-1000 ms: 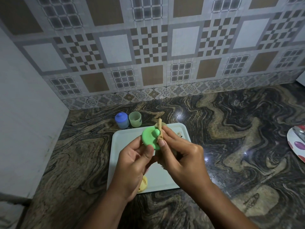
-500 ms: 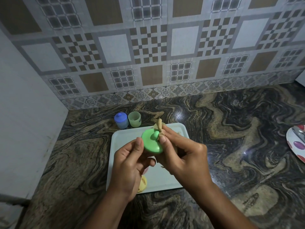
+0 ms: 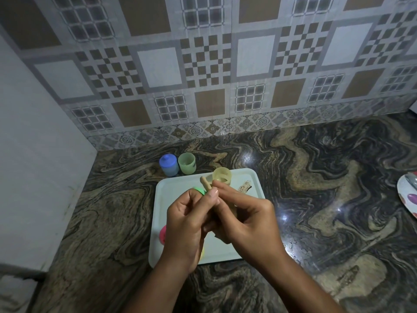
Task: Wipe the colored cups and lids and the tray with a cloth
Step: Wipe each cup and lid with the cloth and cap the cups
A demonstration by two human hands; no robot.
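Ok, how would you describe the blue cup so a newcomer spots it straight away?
Find the white tray on the dark marbled counter. Just beyond its far left corner two small cups stand side by side on the counter. The blue cup is the left one, and unlike the open green cup beside it, it wears a knobbed lid.

marbled counter [image 3: 338,177] | tiled wall [image 3: 203,64] | spotted plate [image 3: 405,192] right edge

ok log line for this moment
left hand: grips green lid | right hand: pinches cloth by lid | both over tray
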